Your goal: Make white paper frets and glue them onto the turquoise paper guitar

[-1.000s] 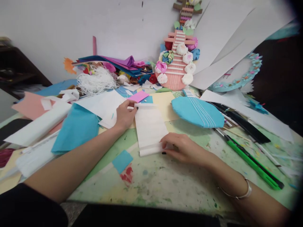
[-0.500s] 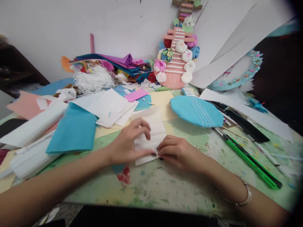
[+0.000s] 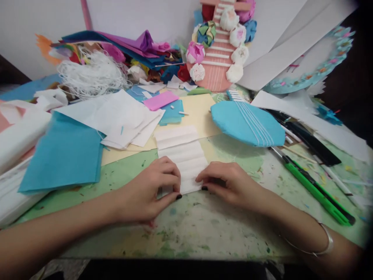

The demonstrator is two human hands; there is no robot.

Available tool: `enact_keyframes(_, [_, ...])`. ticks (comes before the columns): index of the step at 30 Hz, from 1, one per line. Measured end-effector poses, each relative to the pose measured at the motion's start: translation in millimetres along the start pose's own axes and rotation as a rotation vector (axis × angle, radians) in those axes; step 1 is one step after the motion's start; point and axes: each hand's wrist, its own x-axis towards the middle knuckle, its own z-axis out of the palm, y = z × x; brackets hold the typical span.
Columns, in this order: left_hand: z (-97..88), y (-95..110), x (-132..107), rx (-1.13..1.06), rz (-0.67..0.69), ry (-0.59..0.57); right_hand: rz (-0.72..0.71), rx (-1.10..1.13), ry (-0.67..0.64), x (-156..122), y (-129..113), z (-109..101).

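A white sheet of paper (image 3: 186, 151) with several crosswise fold creases lies flat in front of me. My left hand (image 3: 159, 188) is at its near left corner, thumb and fingertips pinched together on the near edge. At the near right corner, my right hand (image 3: 225, 182) has its index finger on the paper and its thumb by the edge, pinching it. Just beyond the right hand rests a blue paper-covered instrument shape (image 3: 244, 124) with white strings. A folded blue sheet (image 3: 64, 155) lies left of my left hand.
A green utility knife (image 3: 317, 192) lies at the right beside a black strip (image 3: 311, 144). White sheets (image 3: 128, 120) and a pink paper piece (image 3: 161, 100) are farther back. Behind stand a pink flowered guitar shape (image 3: 214, 74) and a tangle of white string (image 3: 93, 74).
My left hand has come down from above the paper to its near left corner and closed there. The right hand stays at the right corner. The view has tilted lower and closer.
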Motion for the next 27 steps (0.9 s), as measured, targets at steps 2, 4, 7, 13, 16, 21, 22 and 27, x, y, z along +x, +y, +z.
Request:
enact_keyframes(2, [-1.7,-0.1,1.2,-0.009,-0.029,-0.027,0.049,0.018,0.010,-1.1,-1.5,0.1])
enact_keyframes(4, [-3.5,0.4,2.8,0.019,-0.055,-0.065,0.060,0.012,0.008,-1.9,-3.1,0.4])
enact_keyframes(7, [-5.7,0.7,4.4,0.061,-0.054,-0.110,0.030,-0.044,0.002,-2.4,-4.9,1.2])
enact_keyframes(13, [-1.5,-0.6,2.4,0.117,-0.028,-0.115,-0.014,-0.061,-0.022,-2.9,-3.9,3.8])
enact_keyframes(16, [0.7,1.0,1.2,0.137,-0.061,-0.119,-0.015,-0.035,-0.035,-3.6,-3.1,3.5])
enact_keyframes(21, [-1.7,5.8,1.9,0.118,-0.046,-0.144,-0.031,-0.045,-0.048,-5.4,-6.2,-1.8])
enact_keyframes(22, [-2.3,6.3,1.8,0.124,-0.008,-0.145,-0.046,-0.056,-0.046,-5.7,-6.8,-2.5])
enact_keyframes(27, [-0.8,7.7,-1.3,0.234,0.165,-0.124,-0.130,-0.127,-0.003,-5.9,-5.7,-0.4])
